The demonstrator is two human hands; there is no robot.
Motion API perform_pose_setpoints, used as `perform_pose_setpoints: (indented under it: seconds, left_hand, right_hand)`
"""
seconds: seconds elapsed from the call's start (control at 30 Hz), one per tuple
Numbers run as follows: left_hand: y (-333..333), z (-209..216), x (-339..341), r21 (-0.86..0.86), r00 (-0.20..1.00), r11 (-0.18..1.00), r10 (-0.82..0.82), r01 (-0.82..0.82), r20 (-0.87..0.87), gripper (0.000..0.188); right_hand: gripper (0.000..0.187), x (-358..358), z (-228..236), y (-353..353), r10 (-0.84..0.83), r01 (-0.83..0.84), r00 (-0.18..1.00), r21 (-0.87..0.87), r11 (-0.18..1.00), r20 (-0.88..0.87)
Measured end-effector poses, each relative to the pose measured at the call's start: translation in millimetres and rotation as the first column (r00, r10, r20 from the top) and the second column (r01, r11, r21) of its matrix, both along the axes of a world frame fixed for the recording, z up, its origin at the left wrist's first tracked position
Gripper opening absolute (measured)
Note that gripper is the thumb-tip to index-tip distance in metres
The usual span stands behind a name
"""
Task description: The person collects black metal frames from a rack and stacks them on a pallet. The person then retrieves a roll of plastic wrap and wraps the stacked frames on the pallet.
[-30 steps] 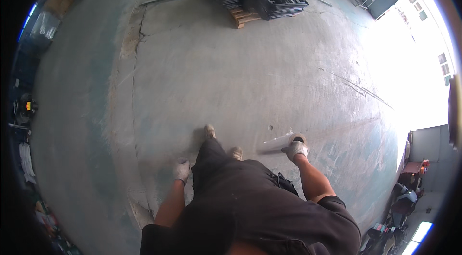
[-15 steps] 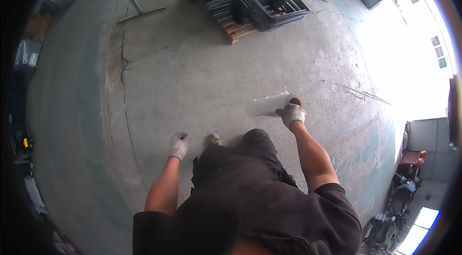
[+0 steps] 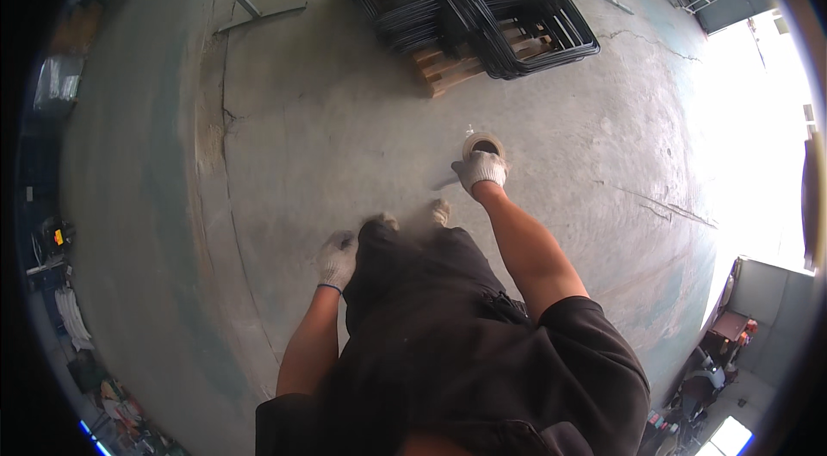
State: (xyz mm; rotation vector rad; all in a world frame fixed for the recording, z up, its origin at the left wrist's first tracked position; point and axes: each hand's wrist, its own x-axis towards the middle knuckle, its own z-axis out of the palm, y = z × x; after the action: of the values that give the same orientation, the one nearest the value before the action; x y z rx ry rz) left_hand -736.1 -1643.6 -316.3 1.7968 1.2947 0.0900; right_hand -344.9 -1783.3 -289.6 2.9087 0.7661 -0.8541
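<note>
A roll of clear stretch film (image 3: pixel 472 144) is in my right hand (image 3: pixel 482 170), out in front of my feet. Its round end with the cardboard core faces up toward me; most of its length is hidden beneath the hand. The gloved fingers are closed on the core end, and a loose bit of film stands off the far edge. Beside my left thigh hangs my left hand (image 3: pixel 338 260), in a pale knitted glove with dark fingertips. Its fingers are curled closed, with nothing seen in them.
Ahead, black metal frames (image 3: pixel 482 17) lie stacked on a wooden pallet (image 3: pixel 435 68). Grey metal stands (image 3: pixel 250 8) are on the floor to either side. Film-wrapped goods (image 3: pixel 59 84) line the left edge. Machinery and boxes (image 3: pixel 702 370) stand at the lower right, below a bright opening.
My right hand has swung the roll leftward and forward, so its end now faces me. The pallet has come nearer, and both feet now show. My left hand stays low at my side.
</note>
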Motion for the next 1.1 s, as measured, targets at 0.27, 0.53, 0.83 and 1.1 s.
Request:
perform_pose_setpoints:
  seconds: [0.27,0.53,0.83,1.1]
  left_hand:
    - [74.5,-34.7,118.4,-0.132,0.987,0.982,-0.144,0.134,-0.070,0.032]
    - [174.6,-100.8,259.1,-0.214,0.966,0.953,-0.240,0.215,-0.097,0.037]
    - [176.3,-265.4,306.9,-0.452,0.995,0.887,0.073,-0.098,-0.074,0.060]
    - [287.5,-355.5,218.9,-0.425,0.884,0.831,0.155,-0.358,-0.441,0.099]
  right_hand:
    - [0.060,74.2,-40.5,77.2,-0.217,0.213,0.975,-0.099,0.972,-0.038]
    - [0.056,73.3,-152.8,143.6,-0.421,0.379,0.894,-0.244,0.893,-0.153]
    - [0.035,-0.7,-233.8,218.1,-0.179,0.327,0.801,0.168,0.930,-0.571]
    - [0.044,167.9,-298.4,159.9,-0.058,0.272,0.645,0.157,0.949,-0.762]
